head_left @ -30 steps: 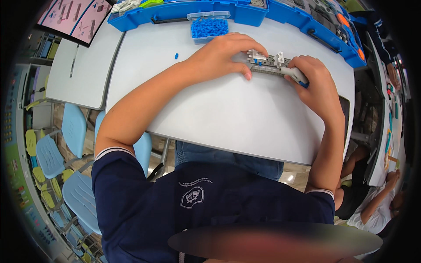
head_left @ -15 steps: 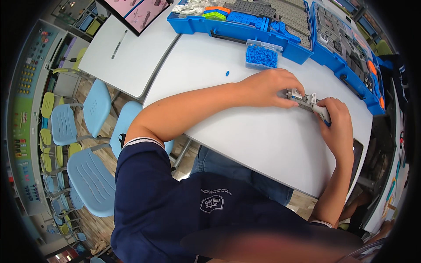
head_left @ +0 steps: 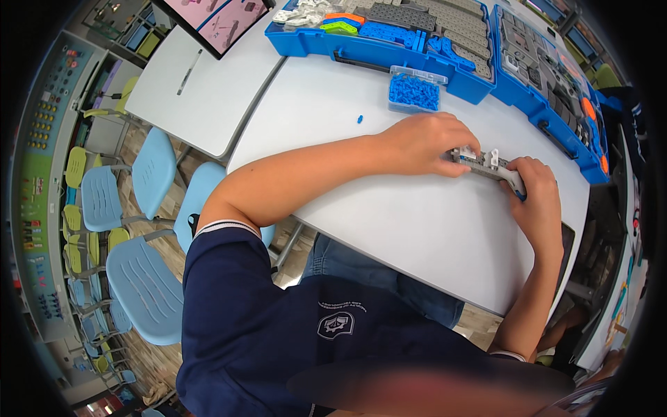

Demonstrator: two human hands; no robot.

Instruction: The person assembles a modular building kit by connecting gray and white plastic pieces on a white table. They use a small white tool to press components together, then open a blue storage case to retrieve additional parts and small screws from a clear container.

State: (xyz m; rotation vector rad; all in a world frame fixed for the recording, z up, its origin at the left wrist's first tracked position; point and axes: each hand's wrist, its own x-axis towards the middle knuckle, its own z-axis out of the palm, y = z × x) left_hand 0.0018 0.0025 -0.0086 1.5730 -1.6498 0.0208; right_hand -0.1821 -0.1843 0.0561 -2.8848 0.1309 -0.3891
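1. Head view, progress: white connectors (head_left: 493, 158) already stand on the grey perforated assembly (head_left: 478, 165), toward the desk's (head_left: 389, 222) right side. The build seems partway; a loose blue pin (head_left: 360, 119) lies unfitted, and what else remains cannot be told.
2. Head view, hands: the left hand's (head_left: 425, 144) grip pinches the assembly's left end; the right hand's (head_left: 542, 196) is wrapped around a light grey curved tool (head_left: 513, 178) at the other.
3. Head view, room: blue storage cases (head_left: 299, 44) bound the far side; open surface stretches toward the near edge.

Printed upside down in pale lettering (head_left: 342, 304) on a navy shirt (head_left: 233, 292), beside a shield-shaped emblem (head_left: 335, 325); marked with small characters (head_left: 221, 33) on a pink screen (head_left: 233, 19).
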